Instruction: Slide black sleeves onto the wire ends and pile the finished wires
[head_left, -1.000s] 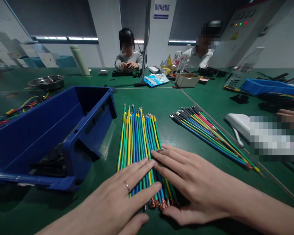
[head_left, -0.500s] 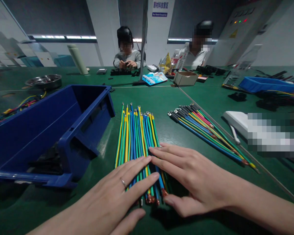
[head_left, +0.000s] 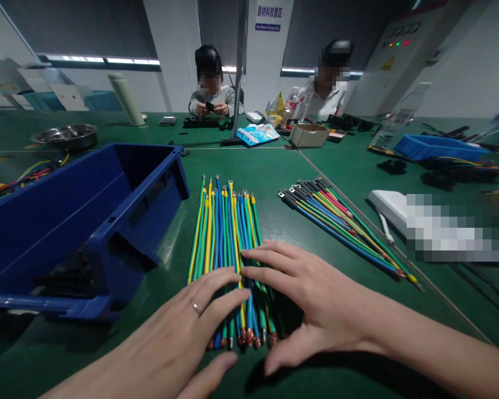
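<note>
A flat row of blue, yellow and green wires (head_left: 222, 233) with bare copper ends near me lies on the green table (head_left: 274, 177). My left hand (head_left: 178, 332), a ring on one finger, rests flat on the near left part of the row with fingers stretched out. My right hand (head_left: 311, 293) lies over the near right part, fingers spread and slightly arched, thumb on the table beside the copper ends. Neither hand grips anything.
A large blue bin (head_left: 79, 221) stands tilted at the left. A second bunch of mixed wires (head_left: 341, 227) lies to the right, beside a white object (head_left: 388, 205). Two people sit at the far side. A metal bowl (head_left: 66, 136) and loose wires (head_left: 20, 177) are far left.
Both hands have slid toward me along the wires. The fingers of my right hand have lifted and arched a little. The wire row looks more even at its near ends.
</note>
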Demonstrator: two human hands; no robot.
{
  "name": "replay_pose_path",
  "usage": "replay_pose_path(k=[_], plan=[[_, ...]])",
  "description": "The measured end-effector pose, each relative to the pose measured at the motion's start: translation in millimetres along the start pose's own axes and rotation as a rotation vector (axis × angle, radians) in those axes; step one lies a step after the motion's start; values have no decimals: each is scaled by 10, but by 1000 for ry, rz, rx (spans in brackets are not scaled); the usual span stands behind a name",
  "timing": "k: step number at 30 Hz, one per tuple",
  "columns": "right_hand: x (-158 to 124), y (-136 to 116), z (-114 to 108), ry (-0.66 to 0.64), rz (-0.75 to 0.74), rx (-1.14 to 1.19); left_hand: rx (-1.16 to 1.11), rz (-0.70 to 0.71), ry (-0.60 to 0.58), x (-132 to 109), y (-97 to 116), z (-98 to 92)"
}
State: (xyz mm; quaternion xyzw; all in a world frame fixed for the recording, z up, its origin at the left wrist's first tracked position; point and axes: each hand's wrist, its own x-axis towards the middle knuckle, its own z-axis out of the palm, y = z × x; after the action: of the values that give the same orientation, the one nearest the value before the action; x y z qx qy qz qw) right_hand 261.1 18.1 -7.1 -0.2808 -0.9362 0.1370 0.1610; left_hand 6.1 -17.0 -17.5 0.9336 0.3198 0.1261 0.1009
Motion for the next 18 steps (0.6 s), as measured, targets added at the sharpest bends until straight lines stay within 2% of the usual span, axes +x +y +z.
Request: replay_pose_path(k=[10, 18], plan=[[-29, -93, -62, -65, 39, -53, 99, 118, -91, 67, -15, -37], [-68, -120, -127, -119, 16, -54, 74, 114, 15, 41, -9, 27]])
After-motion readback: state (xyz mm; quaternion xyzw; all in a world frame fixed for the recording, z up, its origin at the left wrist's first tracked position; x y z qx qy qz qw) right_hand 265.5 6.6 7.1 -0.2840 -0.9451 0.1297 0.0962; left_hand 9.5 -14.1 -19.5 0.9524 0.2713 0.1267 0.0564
